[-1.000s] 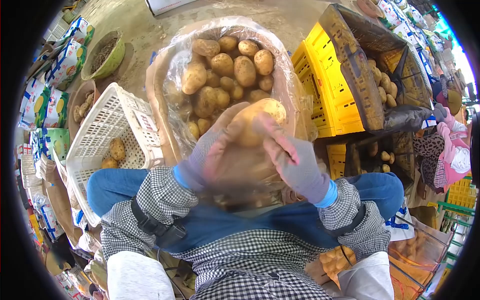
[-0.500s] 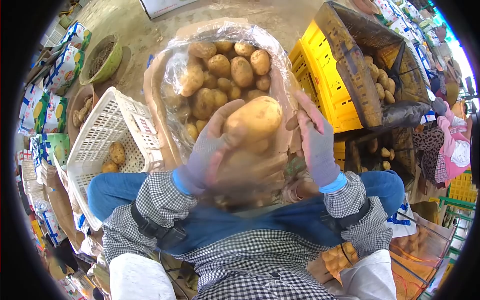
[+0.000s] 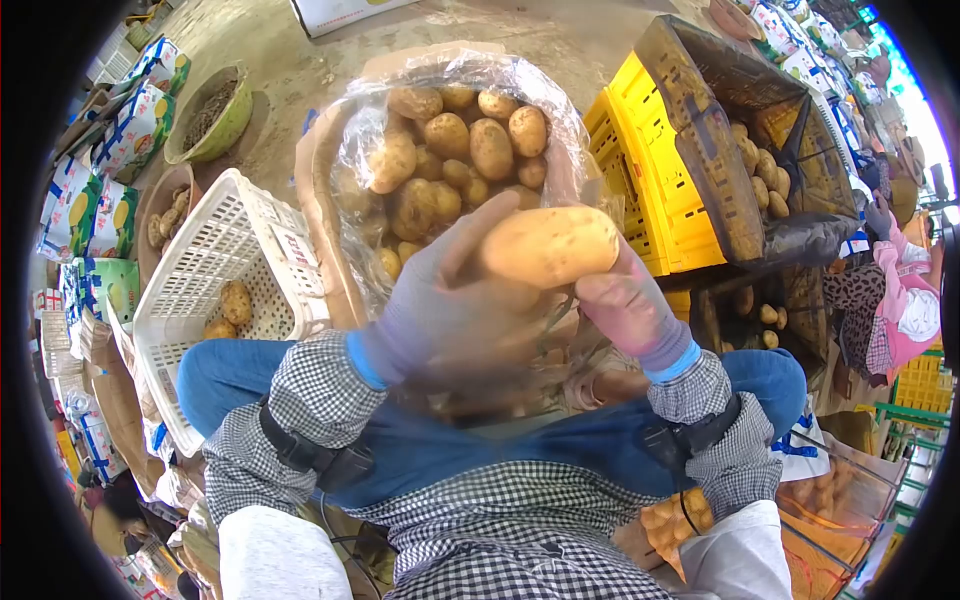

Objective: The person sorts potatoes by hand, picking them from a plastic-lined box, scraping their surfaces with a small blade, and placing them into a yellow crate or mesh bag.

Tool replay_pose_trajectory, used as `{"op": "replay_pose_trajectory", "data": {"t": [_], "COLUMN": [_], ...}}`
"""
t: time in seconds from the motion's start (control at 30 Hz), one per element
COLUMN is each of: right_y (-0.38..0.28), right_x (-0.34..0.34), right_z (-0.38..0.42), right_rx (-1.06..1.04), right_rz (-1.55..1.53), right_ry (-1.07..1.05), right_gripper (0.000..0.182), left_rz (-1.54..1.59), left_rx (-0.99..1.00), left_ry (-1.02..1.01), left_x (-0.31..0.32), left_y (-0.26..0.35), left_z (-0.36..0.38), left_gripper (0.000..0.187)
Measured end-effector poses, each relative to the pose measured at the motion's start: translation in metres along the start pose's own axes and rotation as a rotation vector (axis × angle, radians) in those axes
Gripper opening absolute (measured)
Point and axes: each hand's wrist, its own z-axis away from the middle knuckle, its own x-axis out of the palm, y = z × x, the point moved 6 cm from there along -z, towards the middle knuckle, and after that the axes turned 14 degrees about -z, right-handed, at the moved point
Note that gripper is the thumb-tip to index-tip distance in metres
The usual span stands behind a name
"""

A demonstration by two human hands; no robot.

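Note:
A large, pale yellow potato (image 3: pixel 550 247) is held lengthwise between my gloved hands, above the near part of an open box (image 3: pixel 322 215) lined with clear plastic (image 3: pixel 360 110). My left hand (image 3: pixel 440 300), in a grey glove and somewhat blurred, is at the potato's left end with the thumb along its far side; its other fingers are partly hidden underneath. The right end is gripped by my right hand (image 3: pixel 635 305), thumb on top and fingers curled behind. Beyond the held potato, many potatoes (image 3: pixel 447 137) of mixed sizes lie in the lined box.
A white plastic basket (image 3: pixel 215 235) with two potatoes (image 3: pixel 236 303) stands at left. On the right are a yellow crate (image 3: pixel 650 150) and a dark-lined bin (image 3: pixel 700 160) holding potatoes. A green tub (image 3: pixel 225 135) sits far left. Another person (image 3: pixel 890 290) is at the far right.
My right hand has gone from open beside the potato to closed on its right end. The potato has shifted right and turned more level, and my left hand has moved right with it.

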Motion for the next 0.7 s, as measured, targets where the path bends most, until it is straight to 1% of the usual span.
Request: {"op": "replay_pose_trajectory", "data": {"t": [0.03, 0.13, 0.17, 0.23, 0.3, 0.37, 0.43, 0.47, 0.5, 0.57, 0.63, 0.7], "right_y": [0.002, 0.005, 0.007, 0.01, 0.012, 0.012, 0.019, 0.022, 0.02, 0.014, 0.002, -0.005], "right_x": [-0.001, -0.003, -0.002, 0.003, 0.009, 0.018, 0.014, 0.012, 0.012, 0.012, 0.01, 0.006], "right_z": [0.001, 0.004, 0.004, 0.003, 0.003, 0.002, 0.005, 0.006, 0.005, 0.005, 0.002, 0.001], "right_rx": [0.039, 0.154, 0.193, 0.207, 0.218, 0.222, 0.3, 0.337, 0.319, 0.275, 0.151, 0.016], "right_rz": [-0.079, -0.315, -0.393, -0.389, -0.378, -0.358, -0.305, -0.279, -0.255, -0.203, -0.044, 0.121], "right_ry": [-0.007, -0.034, -0.046, -0.062, -0.07, -0.074, -0.064, -0.059, -0.065, -0.067, -0.041, -0.035], "right_gripper": [0.062, 0.053, 0.051, 0.05, 0.05, 0.049, 0.051, 0.052, 0.054, 0.058, 0.064, 0.071], "left_rz": [0.088, -0.029, -0.016, 0.01, -0.625, -0.925, -0.889, -0.824, -0.761, -0.592, -0.383, -0.343], "left_rx": [-0.018, -0.053, -0.035, 0.0, 0.151, 0.24, 0.268, 0.255, 0.244, 0.225, 0.203, 0.131], "left_ry": [-0.025, -0.023, -0.005, 0.03, 0.054, 0.111, 0.204, 0.156, 0.105, 0.031, -0.01, -0.009], "left_x": [0.0, -0.015, -0.015, -0.008, -0.001, 0.003, -0.001, -0.001, -0.002, -0.004, -0.004, -0.013], "left_y": [0.003, -0.004, -0.002, 0.007, 0.022, 0.027, 0.023, 0.018, 0.014, 0.012, 0.011, 0.001], "left_z": [0.001, -0.003, -0.002, 0.0, 0.005, 0.006, 0.007, 0.008, 0.008, 0.007, 0.009, 0.006], "left_gripper": [0.069, 0.066, 0.064, 0.06, 0.061, 0.062, 0.063, 0.065, 0.066, 0.065, 0.062, 0.062]}}
